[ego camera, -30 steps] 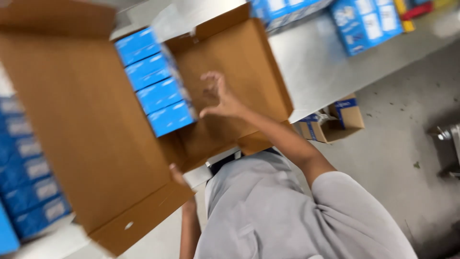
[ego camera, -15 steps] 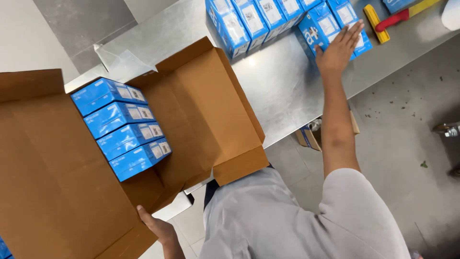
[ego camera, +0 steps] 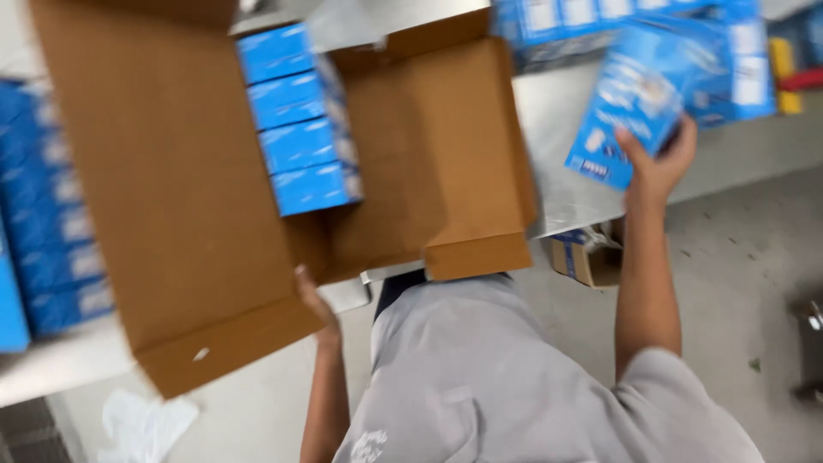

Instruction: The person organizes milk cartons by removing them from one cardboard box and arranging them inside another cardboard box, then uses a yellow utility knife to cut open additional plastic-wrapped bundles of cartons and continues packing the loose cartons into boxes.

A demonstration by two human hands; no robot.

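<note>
1. Right hand [ego camera: 656, 167], upper right of frame, grips a blue carton [ego camera: 630, 107] from below, clear of the table [ego camera: 557, 137].
2. Left hand [ego camera: 315, 304] is pressed to the cardboard box [ego camera: 171, 189] flap, lower centre; its fingers are hidden.
3. Risk: the one-handed hold could let the carton slip.
4. Motion blur obscures the carton's printing; four packed cartons [ego camera: 300, 120] sit inside the box.

Blue pack [ego camera: 630, 103]: flat rectangular carton w/ white print, blurred, tilted, lifted clear of the steel table [ego camera: 566, 137], gripped from below near the table's front edge, just in front of more blue packs at the back. Cardboard box [ego camera: 180, 189]: big brown carton, flaps open, lying on the table's left part, front flap overhanging the edge. Inside: 4 blue packs [ego camera: 300, 120] stacked in a row along the middle.
</note>
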